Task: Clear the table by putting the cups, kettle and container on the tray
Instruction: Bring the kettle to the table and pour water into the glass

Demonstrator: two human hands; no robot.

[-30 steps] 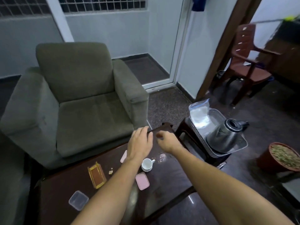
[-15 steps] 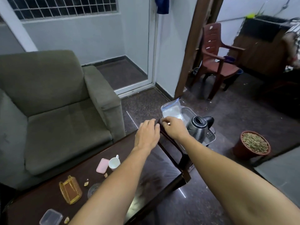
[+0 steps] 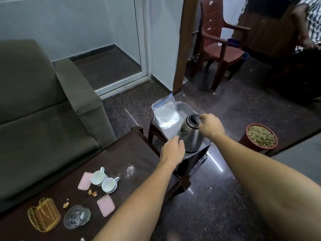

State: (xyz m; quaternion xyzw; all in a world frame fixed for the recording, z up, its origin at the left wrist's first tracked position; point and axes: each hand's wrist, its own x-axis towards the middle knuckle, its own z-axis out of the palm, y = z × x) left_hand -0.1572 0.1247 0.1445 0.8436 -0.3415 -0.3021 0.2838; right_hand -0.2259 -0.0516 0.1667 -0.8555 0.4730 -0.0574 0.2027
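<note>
the kettle [image 3: 192,136] is shiny and silver. it is fat at the bottom and thin at the top, and the top is round and black. it stands up straight on the near end of a silver tray [image 3: 185,107]. the tray sits on a small dark stool [image 3: 151,131], just past the far right end of the brown table [image 3: 132,153]. a see-through bag [image 3: 165,113] with white stuff in it lies on the far end of the tray, just beside the kettle.

the right hand [image 3: 211,126] is at the top of the kettle, on its right side. its fingers are curled tight there and hide the handle, so it looks like it grips the kettle. the left hand [image 3: 172,151] is low down on the near left side of the kettle, at the edge of the tray. its fingertips [image 3: 179,141] are right at the kettle's bottom part. i cannot tell if this hand holds anything. the two hands are apart, with the kettle between them.

two white cups [image 3: 98,177] [image 3: 109,184] sit close together on the table, nearer than the hands and to the left. two pink lids [image 3: 106,205] lie by them. nearer still are a glass bowl [image 3: 77,216] and a gold box [image 3: 43,214].
</note>
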